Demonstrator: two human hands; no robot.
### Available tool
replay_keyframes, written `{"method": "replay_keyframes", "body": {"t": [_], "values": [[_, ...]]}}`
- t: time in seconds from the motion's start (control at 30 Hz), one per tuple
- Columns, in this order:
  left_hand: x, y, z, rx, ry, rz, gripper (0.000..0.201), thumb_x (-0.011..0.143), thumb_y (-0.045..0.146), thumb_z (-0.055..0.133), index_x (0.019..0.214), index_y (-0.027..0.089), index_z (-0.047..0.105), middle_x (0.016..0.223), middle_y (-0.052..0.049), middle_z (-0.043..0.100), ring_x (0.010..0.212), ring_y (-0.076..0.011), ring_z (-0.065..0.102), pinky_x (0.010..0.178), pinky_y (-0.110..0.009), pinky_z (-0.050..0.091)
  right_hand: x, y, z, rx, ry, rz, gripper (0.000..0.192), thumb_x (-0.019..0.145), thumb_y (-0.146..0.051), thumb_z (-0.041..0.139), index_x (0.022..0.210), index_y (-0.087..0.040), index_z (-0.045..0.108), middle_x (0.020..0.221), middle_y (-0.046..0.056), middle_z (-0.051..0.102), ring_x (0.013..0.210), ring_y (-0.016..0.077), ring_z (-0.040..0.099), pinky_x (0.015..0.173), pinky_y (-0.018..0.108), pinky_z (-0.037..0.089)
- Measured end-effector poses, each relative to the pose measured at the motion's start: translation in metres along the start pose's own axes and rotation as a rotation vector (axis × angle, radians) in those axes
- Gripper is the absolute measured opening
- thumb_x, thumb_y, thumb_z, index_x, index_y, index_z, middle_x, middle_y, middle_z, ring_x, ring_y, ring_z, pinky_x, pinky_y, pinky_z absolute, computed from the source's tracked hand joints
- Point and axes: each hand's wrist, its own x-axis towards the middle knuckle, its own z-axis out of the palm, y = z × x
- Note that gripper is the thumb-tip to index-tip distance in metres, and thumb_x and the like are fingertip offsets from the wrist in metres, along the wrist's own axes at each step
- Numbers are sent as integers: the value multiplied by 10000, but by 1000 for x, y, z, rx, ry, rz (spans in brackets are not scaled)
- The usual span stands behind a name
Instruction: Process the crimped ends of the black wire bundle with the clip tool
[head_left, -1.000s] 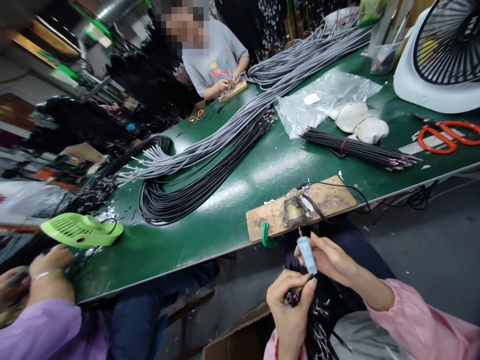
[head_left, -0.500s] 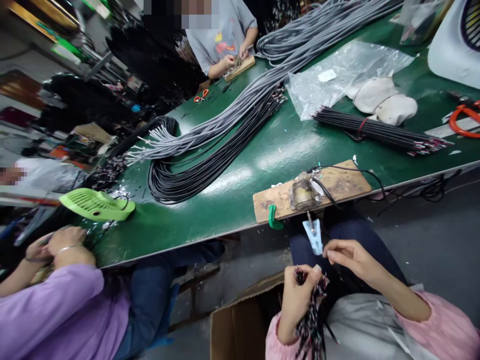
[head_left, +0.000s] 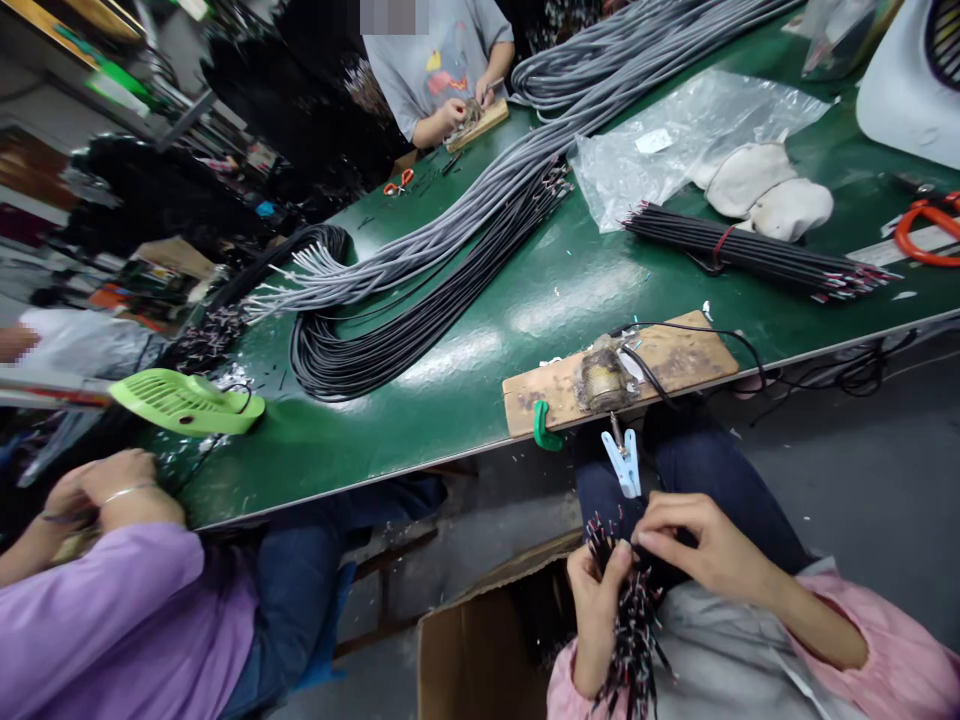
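Observation:
My left hand (head_left: 598, 600) is wrapped round a bundle of thin black cables (head_left: 634, 645) with red and white wire ends, held over my lap. Close by its thumb, my right hand (head_left: 694, 545) has its thumb and forefinger pinched together; whatever lies between them is too small to make out. Just above both hands, a light blue clothespin (head_left: 624, 465) hangs from a metal tip at the table edge. That tip comes out of a grimy round fitting (head_left: 602, 385) fixed on a wooden board (head_left: 694, 350).
A green clamp (head_left: 544, 425) grips the board's edge. Black cables (head_left: 405, 340), grey cables (head_left: 465, 215) and a tied cable bundle (head_left: 757, 255) lie on the green table (head_left: 450, 425). An open cardboard box (head_left: 457, 650) stands below. Co-workers sit left and across.
My right hand has moved left and slightly down, to the left thumb. The left hand has tilted a little, and more wire ends show above it. The view has shifted slightly.

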Motion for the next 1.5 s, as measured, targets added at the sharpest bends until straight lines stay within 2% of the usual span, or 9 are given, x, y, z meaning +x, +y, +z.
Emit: {"method": "replay_keyframes", "body": {"t": [0.1, 0.37, 0.67, 0.77, 0.93, 1.1, 1.2, 1.33, 1.5], "values": [[-3, 8, 0, 44, -51, 33, 375, 582, 465, 749, 597, 132, 578, 459, 23, 529, 416, -113, 495, 416, -226, 426, 5, -7, -4, -79, 99, -29, 136, 825, -267, 600, 815, -163, 687, 756, 51, 621, 687, 154, 539, 629, 267, 423], [-6, 36, 3, 158, -187, 199, 271, 604, 367, 749, 590, 123, 633, 546, 0, 552, 517, -120, 507, 527, -235, 437, 5, -8, -6, 3, 53, -57, 154, 827, -261, 601, 718, -154, 621, 683, 20, 551, 646, 136, 499, 596, 255, 393], [-17, 35, 10, -31, -220, 50, 294, 677, 411, 706, 659, 148, 577, 540, 10, 531, 438, -101, 498, 446, -222, 436, -1, -10, 21, 45, 380, -192, 149, 846, -165, 541, 698, -184, 552, 674, 21, 523, 692, 169, 485, 636, 304, 387], [-18, 31, 15, -152, -238, -27, 297, 687, 415, 701, 683, 166, 538, 517, 29, 519, 391, -88, 484, 410, -210, 423, -2, -8, 26, 140, 422, -180, 151, 846, -165, 545, 696, -187, 554, 662, 17, 519, 661, 163, 483, 605, 296, 380], [-15, 26, 19, -262, -293, -51, 281, 726, 415, 666, 699, 182, 513, 467, 59, 482, 325, -74, 459, 363, -191, 391, -1, -2, 29, 478, 325, -62, 135, 837, -254, 580, 727, -180, 604, 693, 19, 513, 650, 151, 480, 590, 275, 374], [-5, 46, 18, -125, -366, 146, 262, 686, 352, 711, 607, 140, 579, 567, 36, 496, 354, -57, 468, 361, -186, 380, 5, 4, 28, 874, 186, 155, 248, 749, -376, 668, 656, -155, 603, 664, 0, 478, 591, 120, 444, 559, 244, 371], [-2, 54, 15, -58, -340, 218, 239, 690, 312, 713, 582, 128, 605, 577, 16, 517, 409, -71, 501, 415, -195, 412, 8, 0, 20, 719, 229, 155, 203, 778, -325, 647, 680, -151, 614, 674, 6, 504, 635, 130, 468, 599, 247, 382], [-3, 49, 12, -182, -353, 124, 200, 743, 308, 665, 648, 143, 607, 563, 39, 490, 330, -45, 434, 348, -184, 371, 6, -11, 6, 333, 394, -11, 115, 831, -250, 586, 784, -167, 651, 750, 33, 555, 712, 154, 513, 646, 267, 393], [-5, 43, 15, -219, -338, 82, 187, 738, 299, 672, 642, 151, 612, 522, 55, 462, 321, -42, 416, 352, -183, 374, 3, -19, 1, 94, 369, -125, 58, 791, -204, 626, 831, -170, 649, 774, 44, 589, 747, 169, 525, 699, 294, 408]]}}
